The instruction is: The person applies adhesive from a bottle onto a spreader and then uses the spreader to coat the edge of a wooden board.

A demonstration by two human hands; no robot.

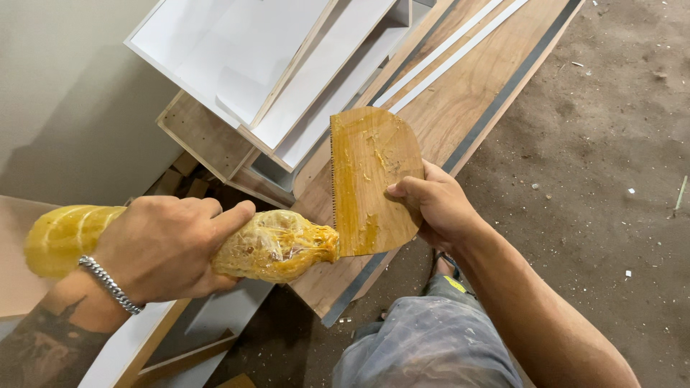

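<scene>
My left hand [162,248] grips a clear plastic bag of thick yellow glue [277,246], squeezing it. The bag's tip touches the lower edge of a wooden notched spreader [370,176]. My right hand [435,205] holds that spreader by its right side, thumb on its face. The spreader's left edge is toothed and its face is smeared with yellow glue. The back end of the glue bag [61,237] sticks out behind my left wrist, which wears a metal chain bracelet.
Long wooden boards with white and grey strips [467,79] lean below the spreader. White laminated panels and box parts [244,65] are stacked at upper left. A dusty concrete floor [611,144] lies at right. My knee in stained trousers [431,345] is at the bottom.
</scene>
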